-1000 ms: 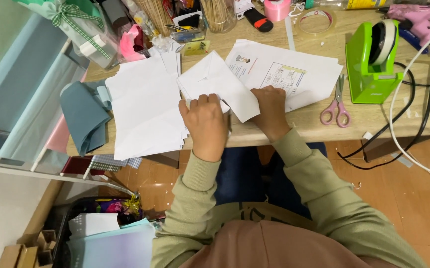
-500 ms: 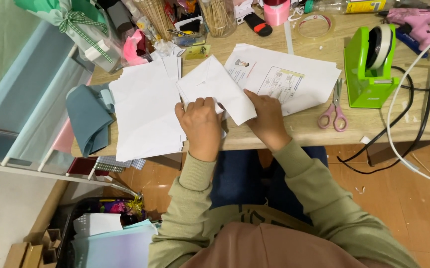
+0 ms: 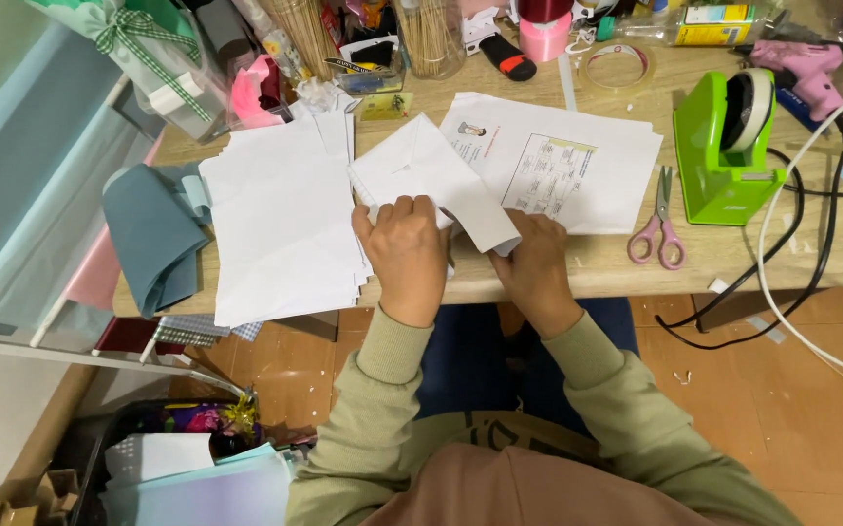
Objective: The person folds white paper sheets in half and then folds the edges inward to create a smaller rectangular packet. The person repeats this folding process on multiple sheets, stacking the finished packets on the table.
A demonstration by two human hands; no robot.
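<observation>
Light wooden desk [image 3: 733, 268] over orange-brown wood floor [image 3: 733, 409] — pale shelving [image 3: 41, 224] beside.

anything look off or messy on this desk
The stack of white sheets is fanned unevenly and hangs over the desk's front edge. Blue felt droops off the left end. Both hands hold folded paper.

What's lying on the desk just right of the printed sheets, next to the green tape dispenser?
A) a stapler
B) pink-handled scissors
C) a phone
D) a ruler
B: the pink-handled scissors lie flat on the desk between the printed sheets and the green tape dispenser, blades pointing away from the person.
</observation>
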